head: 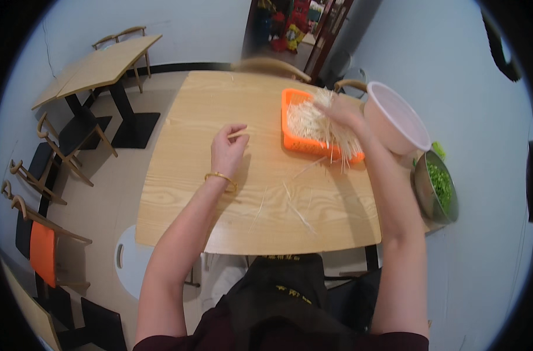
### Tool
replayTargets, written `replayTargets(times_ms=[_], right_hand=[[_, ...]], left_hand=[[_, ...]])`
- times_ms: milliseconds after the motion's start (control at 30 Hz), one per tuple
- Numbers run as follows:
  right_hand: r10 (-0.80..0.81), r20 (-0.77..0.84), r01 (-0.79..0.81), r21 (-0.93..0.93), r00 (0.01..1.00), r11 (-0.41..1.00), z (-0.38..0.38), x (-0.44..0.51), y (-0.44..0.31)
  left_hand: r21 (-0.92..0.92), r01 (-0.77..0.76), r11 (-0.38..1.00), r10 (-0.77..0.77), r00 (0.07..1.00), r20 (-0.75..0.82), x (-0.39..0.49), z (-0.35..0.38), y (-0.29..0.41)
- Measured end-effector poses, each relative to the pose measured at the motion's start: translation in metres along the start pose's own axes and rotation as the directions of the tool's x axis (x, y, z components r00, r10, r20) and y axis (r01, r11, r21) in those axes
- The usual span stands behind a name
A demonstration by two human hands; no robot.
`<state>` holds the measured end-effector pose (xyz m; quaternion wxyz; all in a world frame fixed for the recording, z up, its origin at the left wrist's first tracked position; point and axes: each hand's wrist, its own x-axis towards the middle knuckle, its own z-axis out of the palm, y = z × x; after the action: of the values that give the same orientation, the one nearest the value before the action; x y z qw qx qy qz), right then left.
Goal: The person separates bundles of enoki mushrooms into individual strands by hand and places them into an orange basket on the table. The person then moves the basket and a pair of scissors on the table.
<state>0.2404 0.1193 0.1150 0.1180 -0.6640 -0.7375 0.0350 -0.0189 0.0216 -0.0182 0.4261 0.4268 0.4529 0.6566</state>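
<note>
My left hand, with a gold bracelet at the wrist, is over the wooden table. A thin pale stick is pinched between its thumb and fingers. My right hand is at a heap of long, thin, pale food strands, its outline partly blurred. Whether its fingers grip any strands cannot be made out. The heap fills an orange perforated plastic basket and spills over its near right rim. A few loose strands lie on the tabletop nearer to me.
Right of the basket stands a pale pink plastic tub. A metal bowl of chopped greens sits near the wall. Chair backs rise beyond the far table edge. A white stool stands by the near left corner.
</note>
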Motion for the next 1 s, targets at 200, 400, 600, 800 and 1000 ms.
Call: replayTargets(times_ms=[200, 400, 600, 800, 1000], right_hand=[[-0.326, -0.170, 0.296, -0.182, 0.930, 0.938, -0.032, -0.055, -0.024], [-0.698, 0.171, 0.714, -0.062, 0.696, 0.697, 0.053, -0.137, -0.027], [-0.281, 0.301, 0.303, -0.029, 0.911, 0.952, 0.061, -0.135, -0.001], [-0.307, 0.316, 0.262, 0.178, 0.898, 0.949, 0.053, -0.193, -0.021], [-0.301, 0.315, 0.229, 0.246, 0.900, 0.942, 0.062, -0.176, -0.032]], left_hand=[[0.106, 0.020, 0.994, -0.024, 0.999, 0.032, 0.007, -0.001, 0.003], [0.046, 0.087, 0.995, -0.089, 0.994, 0.056, 0.002, 0.002, 0.003], [0.089, 0.111, 0.990, -0.118, 0.989, 0.085, 0.006, 0.001, 0.008], [0.119, 0.109, 0.987, -0.122, 0.986, 0.111, 0.000, 0.003, 0.009], [0.097, 0.093, 0.991, -0.103, 0.989, 0.106, 0.001, 0.002, 0.014]])
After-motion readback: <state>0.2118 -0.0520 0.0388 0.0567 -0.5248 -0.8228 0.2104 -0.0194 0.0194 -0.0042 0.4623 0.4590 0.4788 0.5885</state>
